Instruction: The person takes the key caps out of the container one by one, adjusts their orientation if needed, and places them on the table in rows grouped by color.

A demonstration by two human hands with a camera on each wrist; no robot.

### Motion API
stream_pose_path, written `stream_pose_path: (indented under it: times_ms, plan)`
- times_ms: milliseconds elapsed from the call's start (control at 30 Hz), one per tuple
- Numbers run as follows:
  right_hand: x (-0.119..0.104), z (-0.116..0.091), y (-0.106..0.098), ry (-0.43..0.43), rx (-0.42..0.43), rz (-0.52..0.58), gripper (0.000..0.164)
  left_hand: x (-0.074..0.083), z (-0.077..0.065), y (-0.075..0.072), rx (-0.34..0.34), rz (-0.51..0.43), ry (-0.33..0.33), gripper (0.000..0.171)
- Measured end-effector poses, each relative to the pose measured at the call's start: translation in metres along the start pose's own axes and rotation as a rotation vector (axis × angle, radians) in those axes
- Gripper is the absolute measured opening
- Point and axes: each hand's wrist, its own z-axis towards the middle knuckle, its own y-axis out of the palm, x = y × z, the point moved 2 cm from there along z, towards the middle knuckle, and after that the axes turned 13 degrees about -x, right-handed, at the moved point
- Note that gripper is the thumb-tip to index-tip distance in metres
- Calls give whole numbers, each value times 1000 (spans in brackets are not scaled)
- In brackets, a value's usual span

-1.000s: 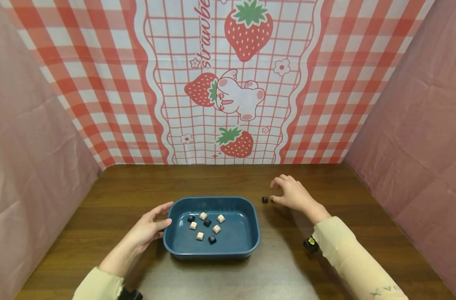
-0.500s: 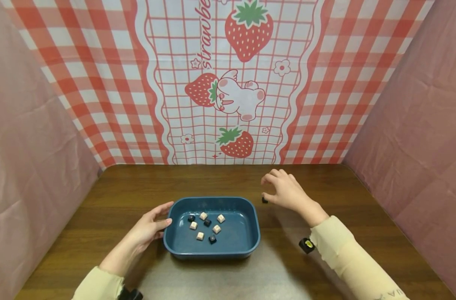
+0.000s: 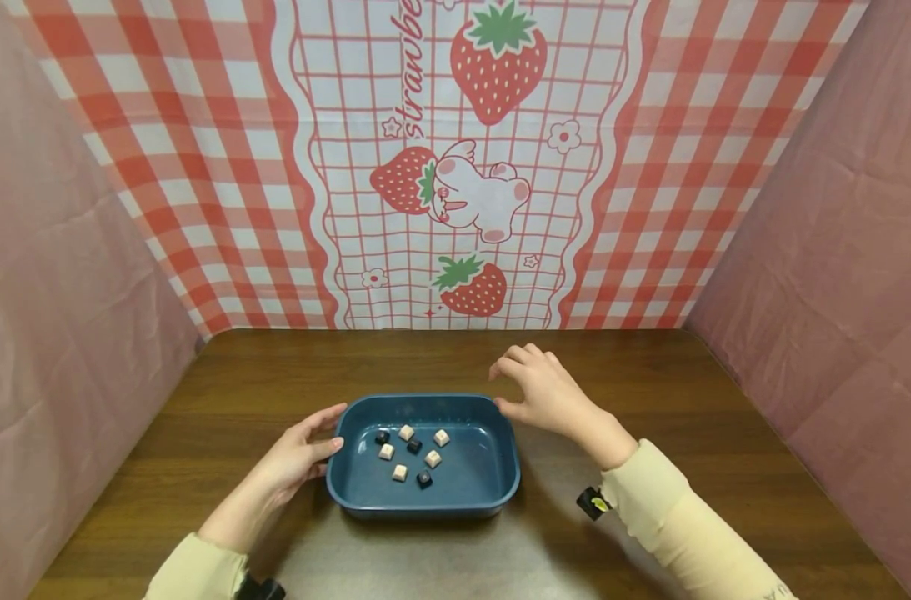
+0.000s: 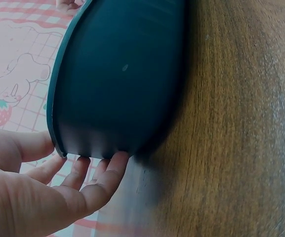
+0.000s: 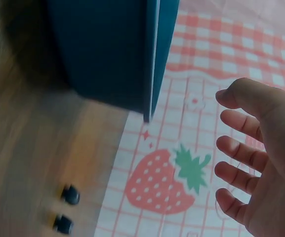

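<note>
A blue rectangular tray [image 3: 455,495] stands on the table, with several white keycaps [image 3: 432,458] and three black keycaps [image 3: 424,477] scattered in it. At its left end, my left hand [image 3: 296,457] rests its fingertips against the outer wall, the thumb at the rim; the left wrist view shows these fingers [image 4: 115,170] touching the wall. My right hand [image 3: 548,398] hovers by the tray's far right corner, thumb and fingers apart, holding nothing. Two more black keycaps, an upper one [image 5: 70,195] and a lower one [image 5: 63,224], lie on the table in the right wrist view; the head view hides them.
The brown wooden table [image 3: 260,367] runs back to a red-and-white checked strawberry cloth [image 3: 455,292]. Pink cloth walls hang at the left [image 3: 65,292] and right [image 3: 808,275]. A black wrist camera [image 3: 593,503] sits under the right sleeve.
My right hand has moved left from beside the black keycap on the table to the tray's far right corner, now covering that keycap from the head view. The left hand and tray stay still.
</note>
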Motion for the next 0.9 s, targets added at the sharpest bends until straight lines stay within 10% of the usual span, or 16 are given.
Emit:
stream_pose_path:
  times_ms: [900]
  plan:
    - [-71,12,53,-241,-139,25,25,1,0,1,18,8,-15,52]
